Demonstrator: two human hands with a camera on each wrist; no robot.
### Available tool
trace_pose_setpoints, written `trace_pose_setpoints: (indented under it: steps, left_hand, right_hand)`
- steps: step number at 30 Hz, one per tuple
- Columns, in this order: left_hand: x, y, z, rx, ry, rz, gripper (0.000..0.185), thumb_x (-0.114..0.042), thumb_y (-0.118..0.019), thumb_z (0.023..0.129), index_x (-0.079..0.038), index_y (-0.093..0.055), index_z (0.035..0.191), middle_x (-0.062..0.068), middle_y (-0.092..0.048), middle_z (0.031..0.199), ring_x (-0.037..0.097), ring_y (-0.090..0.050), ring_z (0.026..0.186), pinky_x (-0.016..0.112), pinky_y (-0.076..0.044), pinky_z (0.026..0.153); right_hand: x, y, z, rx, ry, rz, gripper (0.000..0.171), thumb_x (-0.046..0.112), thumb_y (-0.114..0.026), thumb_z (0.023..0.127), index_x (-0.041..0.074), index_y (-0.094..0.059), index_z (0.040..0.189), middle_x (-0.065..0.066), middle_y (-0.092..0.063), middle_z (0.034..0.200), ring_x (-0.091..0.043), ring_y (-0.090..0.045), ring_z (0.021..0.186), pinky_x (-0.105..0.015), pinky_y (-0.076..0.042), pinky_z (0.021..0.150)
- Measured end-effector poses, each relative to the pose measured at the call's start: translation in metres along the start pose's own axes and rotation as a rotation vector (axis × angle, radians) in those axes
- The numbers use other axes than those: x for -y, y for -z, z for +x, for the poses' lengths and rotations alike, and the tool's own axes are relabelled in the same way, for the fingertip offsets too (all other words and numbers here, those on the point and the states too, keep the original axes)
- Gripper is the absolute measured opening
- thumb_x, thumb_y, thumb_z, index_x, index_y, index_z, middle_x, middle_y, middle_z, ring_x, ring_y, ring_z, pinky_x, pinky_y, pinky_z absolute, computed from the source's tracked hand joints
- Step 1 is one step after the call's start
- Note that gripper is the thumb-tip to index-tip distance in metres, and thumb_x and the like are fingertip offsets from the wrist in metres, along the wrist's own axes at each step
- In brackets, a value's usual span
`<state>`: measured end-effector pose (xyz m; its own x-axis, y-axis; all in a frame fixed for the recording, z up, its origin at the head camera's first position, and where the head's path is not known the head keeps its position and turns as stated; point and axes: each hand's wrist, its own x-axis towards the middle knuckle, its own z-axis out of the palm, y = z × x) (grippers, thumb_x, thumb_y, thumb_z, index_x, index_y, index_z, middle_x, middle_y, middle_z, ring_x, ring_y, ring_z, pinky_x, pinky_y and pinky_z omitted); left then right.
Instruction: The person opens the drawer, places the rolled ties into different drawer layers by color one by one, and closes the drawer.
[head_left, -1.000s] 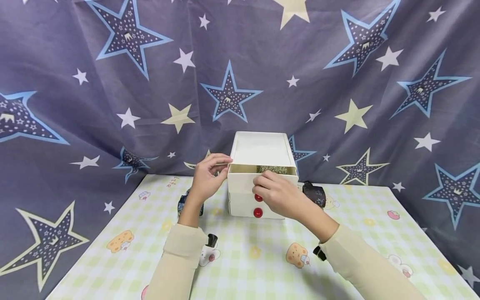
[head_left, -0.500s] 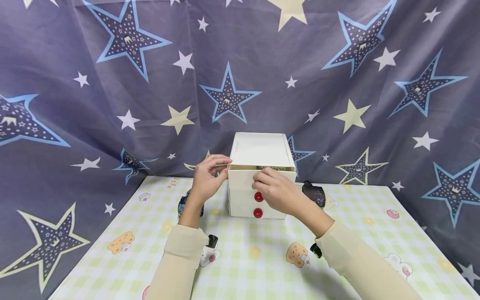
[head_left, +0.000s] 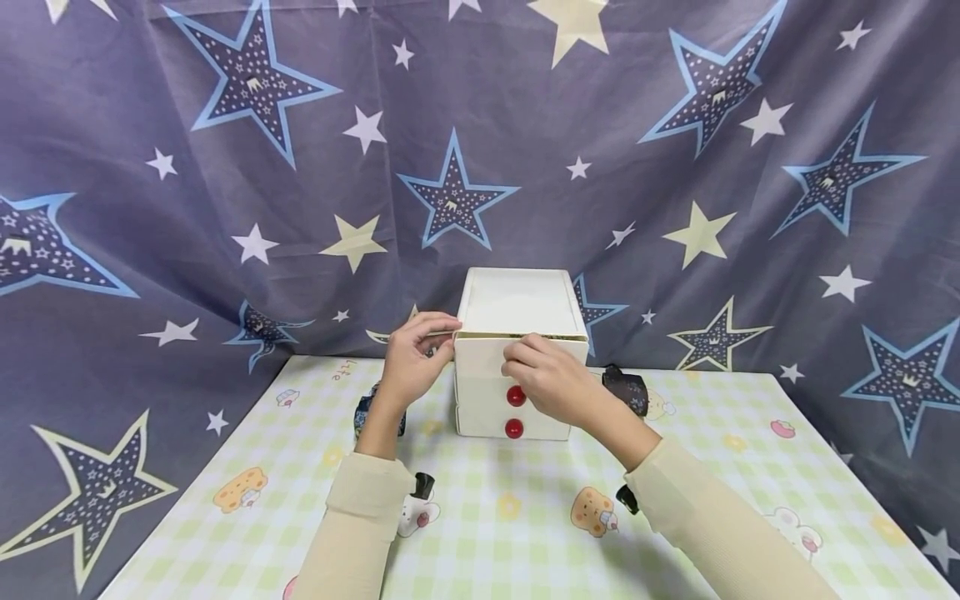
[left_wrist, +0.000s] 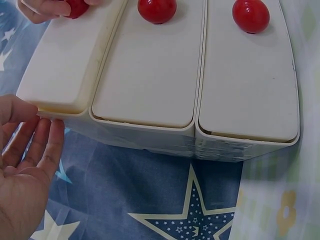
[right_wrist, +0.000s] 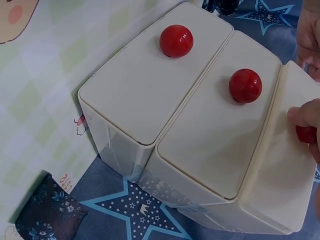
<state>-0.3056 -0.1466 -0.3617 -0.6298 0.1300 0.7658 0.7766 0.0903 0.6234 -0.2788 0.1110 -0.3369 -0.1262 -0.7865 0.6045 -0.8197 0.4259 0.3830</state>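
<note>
A small white drawer cabinet stands on the table, its three drawers stacked. My right hand pinches the red knob of the top drawer. That drawer's front protrudes slightly past the two lower ones, with a thin gap along its upper edge. What lies inside is almost wholly hidden. At the cabinet's upper left edge, my left hand touches the side with fingertips, its fingers fairly straight in the left wrist view. The middle drawer and bottom drawer sit flush, each with a red knob.
A dark floral cloth item lies to the right of the cabinet, and a blue patterned one to its left. Green checked cloth covers the table. Behind hangs a star-patterned curtain.
The top drawer has slid inward, moved by my right hand on its knob; the wide opening with a speckled greenish thing inside has narrowed to a slit. My left hand has stayed at the cabinet's edge.
</note>
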Motion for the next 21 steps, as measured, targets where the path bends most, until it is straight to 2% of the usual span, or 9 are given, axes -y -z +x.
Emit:
trace_pose_setpoints:
  steps: [11, 21]
  left_hand:
    - [-0.0006, -0.0003, 0.0004, 0.004, 0.019, -0.004, 0.022, 0.013, -0.065, 0.091, 0.004, -0.075, 0.109, 0.017, -0.066, 0.119, 0.028, -0.065, 0.111, 0.053, -0.058, 0.097]
    - [-0.0026, -0.0010, 0.0011, 0.008, 0.033, 0.007, 0.023, 0.018, -0.064, 0.090, 0.013, -0.071, 0.111, 0.026, -0.063, 0.120, 0.036, -0.064, 0.111, 0.056, -0.056, 0.097]
  right_hand:
    - [-0.0042, -0.0025, 0.0013, 0.018, -0.014, -0.015, 0.019, -0.009, -0.074, 0.084, 0.003, -0.074, 0.098, -0.007, -0.066, 0.103, -0.024, -0.058, 0.096, -0.031, -0.054, 0.085]
    - [-0.0060, -0.0019, 0.0025, 0.041, -0.012, -0.053, 0.019, -0.009, -0.075, 0.084, 0.003, -0.076, 0.098, -0.007, -0.068, 0.103, -0.023, -0.059, 0.096, -0.029, -0.055, 0.087]
